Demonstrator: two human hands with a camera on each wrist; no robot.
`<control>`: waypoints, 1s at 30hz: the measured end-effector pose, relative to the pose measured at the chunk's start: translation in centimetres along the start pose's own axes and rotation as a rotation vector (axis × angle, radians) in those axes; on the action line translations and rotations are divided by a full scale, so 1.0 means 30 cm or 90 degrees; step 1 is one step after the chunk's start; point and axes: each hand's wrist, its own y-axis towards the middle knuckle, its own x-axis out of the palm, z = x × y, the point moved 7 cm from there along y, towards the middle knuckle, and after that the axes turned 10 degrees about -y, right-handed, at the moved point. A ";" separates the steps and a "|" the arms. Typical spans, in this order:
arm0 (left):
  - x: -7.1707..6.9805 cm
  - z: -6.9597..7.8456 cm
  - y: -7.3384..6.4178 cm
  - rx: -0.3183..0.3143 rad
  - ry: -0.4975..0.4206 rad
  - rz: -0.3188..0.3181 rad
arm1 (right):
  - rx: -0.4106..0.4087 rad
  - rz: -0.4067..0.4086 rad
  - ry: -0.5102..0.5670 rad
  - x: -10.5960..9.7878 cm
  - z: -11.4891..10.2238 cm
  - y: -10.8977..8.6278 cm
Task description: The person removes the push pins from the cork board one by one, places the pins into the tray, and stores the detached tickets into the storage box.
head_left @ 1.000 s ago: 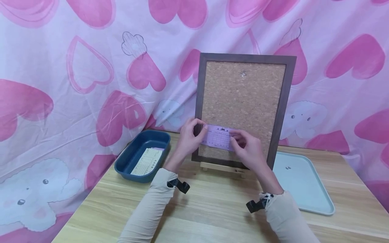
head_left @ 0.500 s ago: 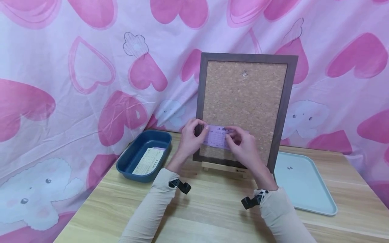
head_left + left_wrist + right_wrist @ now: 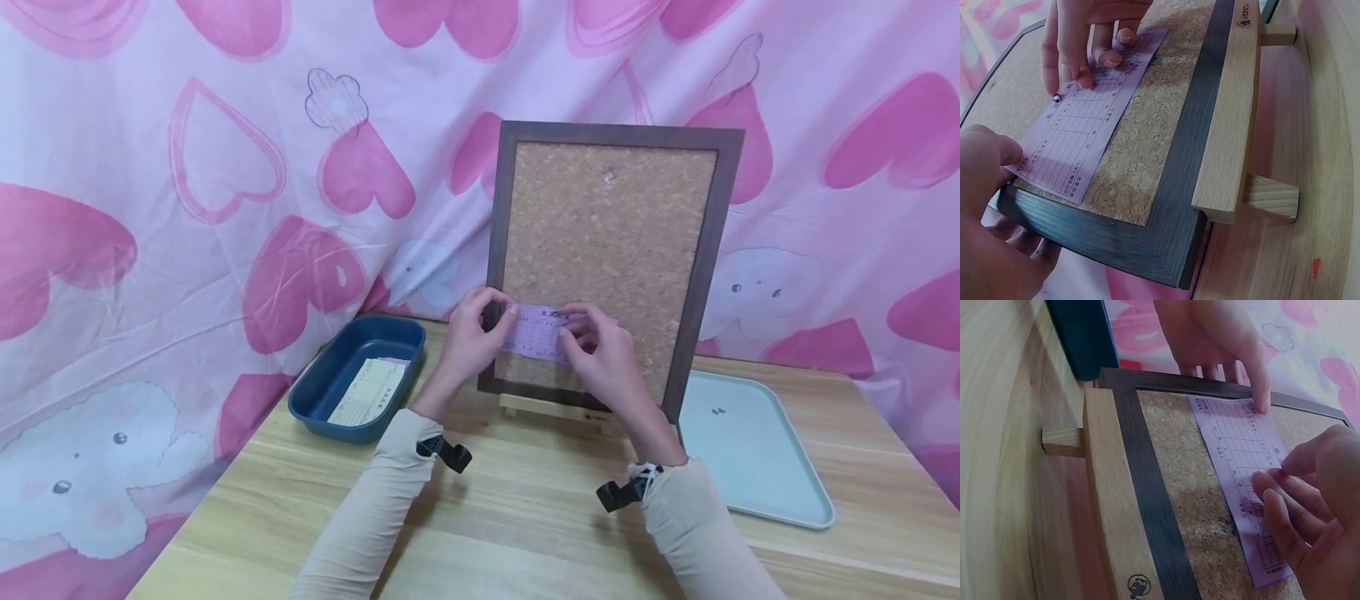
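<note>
A purple printed receipt slip (image 3: pixel 531 335) lies flat across the lower part of a cork board (image 3: pixel 600 242) with a dark frame. My left hand (image 3: pixel 472 333) holds the slip's left end against the frame, thumb on the paper and fingers behind the board edge. My right hand (image 3: pixel 603 354) touches the slip near its upper middle, with fingers loosely bent. Beside its fingertips, a small silver pushpin (image 3: pixel 1056 98) shows at the slip's top edge. The right wrist view shows that hand's fingers covering part of the paper.
The board leans on a small wooden easel (image 3: pixel 558 408) on the table (image 3: pixel 517 517). To the left, a dark blue bin (image 3: pixel 303 400) contains paper slips (image 3: pixel 367 390). On the right, a pale blue tray (image 3: pixel 765 467) bears small bits (image 3: pixel 718 410). A silver cluster (image 3: pixel 608 173) sits high on the cork.
My right hand has shifted left from the slip's right end to near the pushpin, then stayed about there. My left hand keeps its hold on the left end.
</note>
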 end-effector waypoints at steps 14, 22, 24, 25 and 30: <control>-0.005 -0.004 0.002 -0.003 0.000 -0.009 | -0.017 0.053 0.002 -0.003 -0.002 0.009; -0.003 -0.005 0.004 -0.001 0.006 -0.020 | -0.026 0.080 -0.012 -0.003 0.001 0.005; -0.004 -0.006 0.003 -0.003 0.011 -0.022 | -0.025 0.085 -0.015 -0.004 0.001 0.004; -0.004 -0.007 0.003 -0.004 0.013 -0.023 | -0.025 0.088 -0.015 -0.004 0.003 0.004; -0.004 -0.008 -0.002 -0.004 0.014 -0.021 | -0.020 0.110 -0.021 -0.006 0.003 0.010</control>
